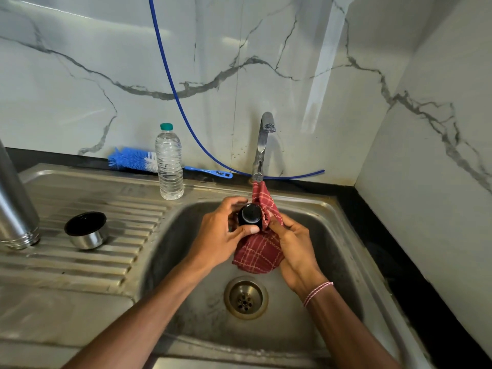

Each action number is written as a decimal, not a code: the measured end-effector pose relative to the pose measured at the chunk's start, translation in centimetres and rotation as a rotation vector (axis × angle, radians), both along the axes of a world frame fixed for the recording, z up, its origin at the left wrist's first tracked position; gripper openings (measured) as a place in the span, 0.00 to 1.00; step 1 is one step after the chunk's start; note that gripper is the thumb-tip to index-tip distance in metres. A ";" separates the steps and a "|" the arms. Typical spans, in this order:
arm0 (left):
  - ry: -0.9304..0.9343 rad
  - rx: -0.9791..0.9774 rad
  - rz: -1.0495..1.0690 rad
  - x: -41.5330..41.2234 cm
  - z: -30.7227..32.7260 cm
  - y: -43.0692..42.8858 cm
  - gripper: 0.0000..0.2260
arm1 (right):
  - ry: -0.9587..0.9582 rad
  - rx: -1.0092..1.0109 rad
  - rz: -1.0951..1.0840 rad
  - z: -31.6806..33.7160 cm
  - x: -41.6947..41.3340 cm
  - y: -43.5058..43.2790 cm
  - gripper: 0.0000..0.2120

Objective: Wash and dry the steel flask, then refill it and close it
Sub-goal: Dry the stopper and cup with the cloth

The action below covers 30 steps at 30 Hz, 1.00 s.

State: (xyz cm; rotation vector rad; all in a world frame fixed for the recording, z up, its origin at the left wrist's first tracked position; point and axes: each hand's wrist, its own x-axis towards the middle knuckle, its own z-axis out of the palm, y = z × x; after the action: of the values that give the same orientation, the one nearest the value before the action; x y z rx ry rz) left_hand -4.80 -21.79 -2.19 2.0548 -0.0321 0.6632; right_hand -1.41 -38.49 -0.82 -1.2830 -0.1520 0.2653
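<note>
over the sink [175,235], the left hand [215,235] grips a black stopper [249,214], thumb and fingers curled round it; the right hand [295,251] pinches a red cloth [259,253] against its side. the steel flask [13,203] stands threaded end down on the drainboard [80,265], a steel cup [86,231] near it.

White veined marble walls [266,49], black countertop [372,222].

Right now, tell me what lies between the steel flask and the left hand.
In the head view, a steel cup lid, black inside, sits mouth-up on the ridged drainboard there.
</note>
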 end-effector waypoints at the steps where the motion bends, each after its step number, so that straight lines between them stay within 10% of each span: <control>1: 0.013 -0.003 0.028 0.1 0.0 0.1 0.30 | 0.002 -0.022 0.011 0.1 0.0 -0.1 0.11; 13: 0.053 0.265 -0.063 -0.1 -0.2 -0.7 0.20 | -0.318 -0.216 -0.054 0.0 -0.2 0.1 0.15; 30: 0.183 -0.651 -0.394 -0.2 0.6 0.3 0.19 | -0.102 0.018 -0.010 0.9 0.9 -1.6 0.15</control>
State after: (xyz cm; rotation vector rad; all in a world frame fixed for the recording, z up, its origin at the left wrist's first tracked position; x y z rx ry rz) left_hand -4.97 -21.48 -1.61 1.4126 -0.0990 0.1946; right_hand -0.52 -40.04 0.07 -1.2799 -0.2342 0.1893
